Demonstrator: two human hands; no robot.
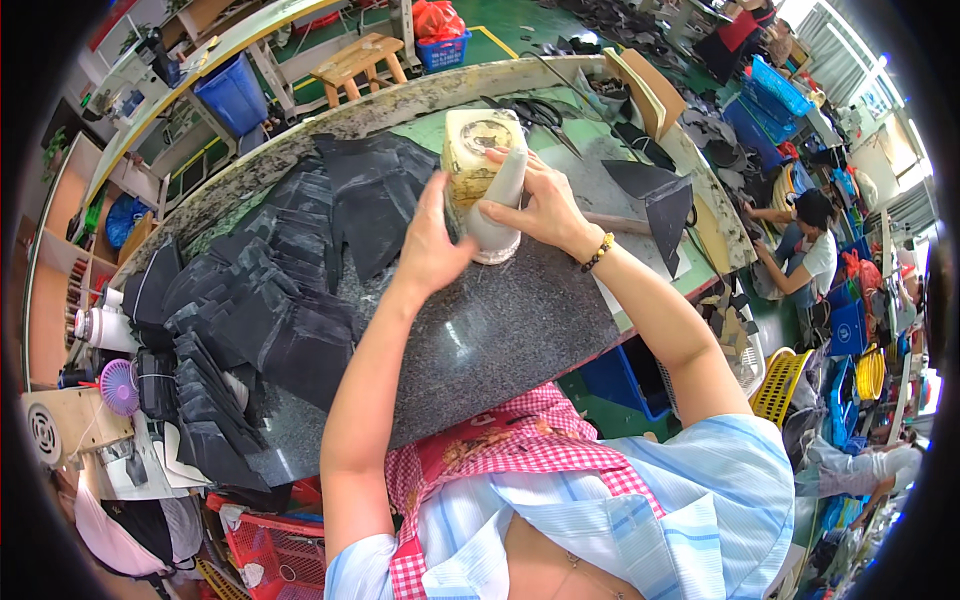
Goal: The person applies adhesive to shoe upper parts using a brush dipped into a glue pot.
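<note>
My right hand (545,205) closes around a whitish cone-shaped bottle (499,212), which tapers upward from a wide, crusted base. It stands against a yellowed, stained plastic container (478,136) at the far middle of the dark stone work slab (470,335). My left hand (433,240) is just left of the cone, fingers extended and thumb apart, beside the container. I cannot tell whether its fingertips touch the container. Dark grey cut pieces (280,290) lie in overlapping rows to the left of my hands.
Black-handled scissors (540,114) lie behind the container. More dark pieces (655,205) lie to the right, beside a wooden-handled tool (615,223). A raised, stained rim (330,106) bounds the far table edge. A small purple fan (120,387) stands at left; a person (808,245) sits off right.
</note>
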